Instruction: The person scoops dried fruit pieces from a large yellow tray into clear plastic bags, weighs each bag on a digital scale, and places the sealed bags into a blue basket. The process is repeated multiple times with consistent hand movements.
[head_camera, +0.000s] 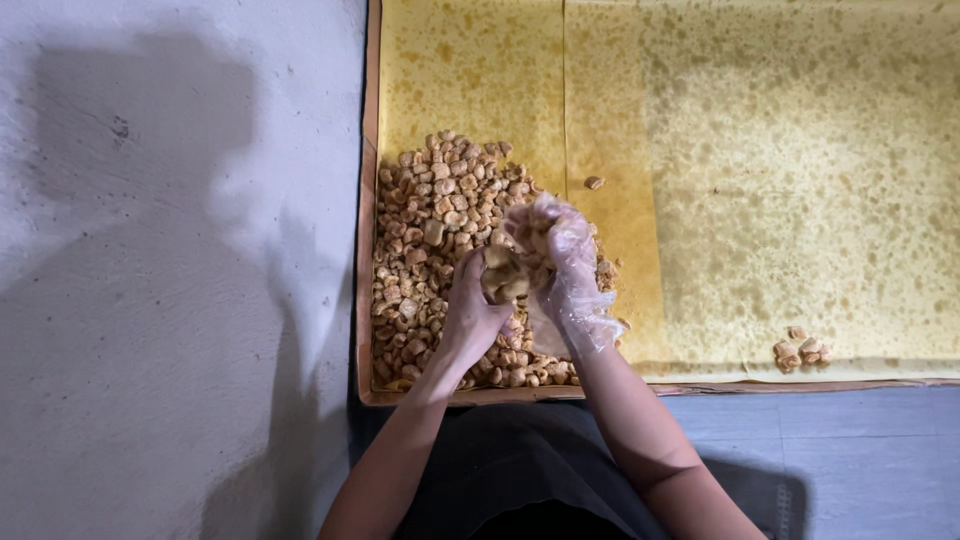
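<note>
Your left hand (470, 315) was bare and curled around a clump of small golden-brown fried pieces (503, 277), gripping them against the fingers of your other hand. Your right hand (565, 270) wore a thin clear plastic glove (585, 310), loose and crinkled at the wrist, and it was cupped over the same clump from the far side, with more pieces showing through the plastic. Both hands met just above the heap, touching each other around what they held.

Directly beneath and to the left of your hands lay the main heap of fried pieces (435, 230), spread across the near left corner of a wide shallow tray (365, 300). The tray was lined with yellow paper (800, 180), blotched with oil stains, stretching well off to the right of your hands. One stray piece (594, 182) sat just beyond your gloved hand, and a small cluster of pieces (803, 350) lay well apart to the right, near the tray's front edge. To the left of your hands ran a grey concrete surface (170, 270) with your shadow on it.
</note>
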